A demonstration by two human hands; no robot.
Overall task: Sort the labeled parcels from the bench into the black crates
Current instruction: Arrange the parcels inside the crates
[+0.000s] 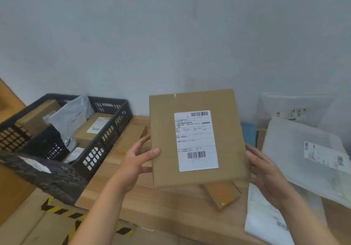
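Grey wall (171,35) behind; wooden bench (148,203) below, crowded

Item: flat cardboard box (163,123), white label (196,140) facing the camera, held in the air above the bench.

Left hand (136,161): thumb on the front face, fingers curled behind the left edge.

Right hand (266,172): curled round the right edge.

Risk: the hold is at the edges only, so the box may slip or tilt.

Room: black crate (114,130) near on the left, rim raised, partly full; plastic mailers (296,149) crowd the right

We hold a parcel (197,138) above the desk (161,203) between our hands. A crate (106,140) with parcels inside stands left; mailer bags (303,159) lie right.
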